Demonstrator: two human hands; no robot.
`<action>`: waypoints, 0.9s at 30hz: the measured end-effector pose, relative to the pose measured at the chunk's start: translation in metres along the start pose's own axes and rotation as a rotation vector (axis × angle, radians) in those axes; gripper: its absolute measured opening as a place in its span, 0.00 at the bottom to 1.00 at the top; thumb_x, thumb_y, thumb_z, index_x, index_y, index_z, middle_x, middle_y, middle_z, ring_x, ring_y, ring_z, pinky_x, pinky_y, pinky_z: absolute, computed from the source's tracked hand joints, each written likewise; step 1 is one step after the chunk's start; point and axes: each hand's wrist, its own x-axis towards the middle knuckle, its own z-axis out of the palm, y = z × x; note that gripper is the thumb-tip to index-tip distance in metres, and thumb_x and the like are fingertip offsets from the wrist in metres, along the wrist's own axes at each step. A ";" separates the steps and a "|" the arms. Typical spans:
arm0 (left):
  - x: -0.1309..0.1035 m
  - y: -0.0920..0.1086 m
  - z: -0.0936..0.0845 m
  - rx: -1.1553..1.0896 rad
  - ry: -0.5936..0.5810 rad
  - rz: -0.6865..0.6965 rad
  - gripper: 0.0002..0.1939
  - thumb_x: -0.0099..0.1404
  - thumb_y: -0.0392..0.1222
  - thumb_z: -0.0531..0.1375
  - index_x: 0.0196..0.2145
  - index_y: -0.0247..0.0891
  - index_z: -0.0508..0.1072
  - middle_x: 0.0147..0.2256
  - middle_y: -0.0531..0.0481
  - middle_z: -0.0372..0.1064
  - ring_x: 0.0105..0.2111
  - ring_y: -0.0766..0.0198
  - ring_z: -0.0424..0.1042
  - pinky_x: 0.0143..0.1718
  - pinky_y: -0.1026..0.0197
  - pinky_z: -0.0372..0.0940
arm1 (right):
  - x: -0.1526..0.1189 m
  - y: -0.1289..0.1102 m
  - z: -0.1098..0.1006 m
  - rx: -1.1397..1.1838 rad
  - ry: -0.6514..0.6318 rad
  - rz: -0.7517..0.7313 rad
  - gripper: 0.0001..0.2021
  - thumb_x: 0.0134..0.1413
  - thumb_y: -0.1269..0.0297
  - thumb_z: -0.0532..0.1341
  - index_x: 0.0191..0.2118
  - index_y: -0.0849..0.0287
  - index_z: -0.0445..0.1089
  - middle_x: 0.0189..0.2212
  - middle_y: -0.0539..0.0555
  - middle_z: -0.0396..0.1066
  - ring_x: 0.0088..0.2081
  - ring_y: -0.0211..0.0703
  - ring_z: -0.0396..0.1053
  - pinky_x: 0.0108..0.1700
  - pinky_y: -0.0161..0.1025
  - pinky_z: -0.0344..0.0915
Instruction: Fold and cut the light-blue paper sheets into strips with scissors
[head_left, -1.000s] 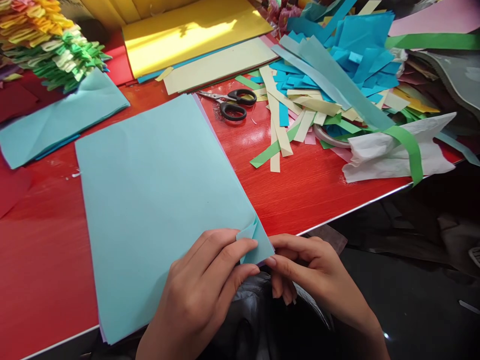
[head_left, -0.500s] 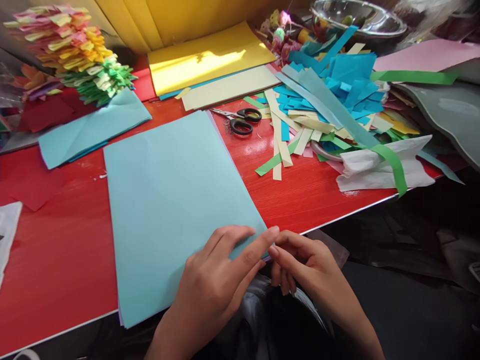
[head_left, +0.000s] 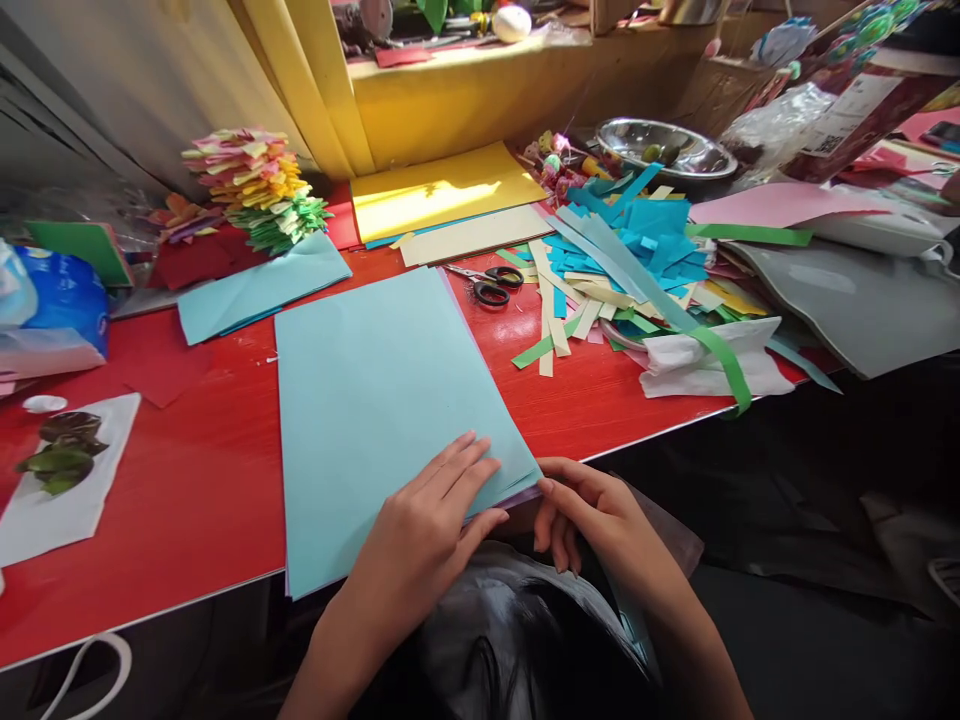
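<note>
A stack of light-blue paper sheets (head_left: 375, 400), with lilac sheets showing beneath, lies on the red table and slightly overhangs its front edge. My left hand (head_left: 427, 510) rests flat on the lower right part of the stack, fingers stretched out. At the near right corner my right hand (head_left: 589, 510) pinches the corner of the top paper between thumb and forefinger, its other fingers curled below. The sheets are slightly fanned at that corner. Behind the stack lie scissors (head_left: 491, 290) with black handles, apart from both hands.
Coloured paper strips (head_left: 600, 290) heap at the right, with a folded white paper (head_left: 709, 360) at the table edge. Yellow sheets (head_left: 442, 200), a steel bowl (head_left: 667, 150) and a folded-paper model (head_left: 255, 185) stand behind. Dark green leaves (head_left: 64, 455) lie on white paper at left.
The camera view has tilted up and turned left, showing more of the table. My left hand has drawn back from the corner and flattened on the stack; my right stays at the corner.
</note>
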 end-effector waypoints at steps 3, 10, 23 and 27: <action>-0.002 0.000 -0.003 -0.028 -0.039 -0.003 0.16 0.65 0.39 0.52 0.50 0.36 0.64 0.54 0.46 0.61 0.56 0.63 0.57 0.54 0.58 0.61 | 0.001 0.000 0.001 0.017 0.017 -0.025 0.20 0.56 0.56 0.55 0.50 0.64 0.62 0.17 0.48 0.67 0.15 0.31 0.61 0.16 0.27 0.55; 0.003 0.003 0.002 -0.004 0.037 -0.071 0.14 0.64 0.40 0.53 0.47 0.39 0.67 0.51 0.48 0.65 0.52 0.62 0.63 0.48 0.59 0.65 | 0.003 -0.001 0.002 0.084 0.045 -0.028 0.20 0.54 0.55 0.55 0.46 0.65 0.65 0.18 0.49 0.69 0.14 0.33 0.63 0.15 0.28 0.57; 0.012 0.010 0.013 -0.039 0.184 -0.084 0.11 0.62 0.38 0.55 0.43 0.37 0.70 0.44 0.48 0.70 0.46 0.61 0.65 0.47 0.57 0.63 | 0.008 0.004 -0.004 0.137 -0.032 -0.017 0.18 0.53 0.55 0.57 0.43 0.66 0.68 0.16 0.50 0.68 0.14 0.32 0.63 0.16 0.27 0.58; 0.012 0.010 0.016 -0.071 0.225 -0.119 0.10 0.62 0.38 0.56 0.41 0.38 0.70 0.43 0.48 0.70 0.45 0.61 0.65 0.47 0.57 0.63 | 0.008 0.003 -0.003 0.142 -0.024 -0.015 0.18 0.53 0.56 0.58 0.43 0.66 0.69 0.16 0.50 0.68 0.14 0.32 0.62 0.15 0.28 0.58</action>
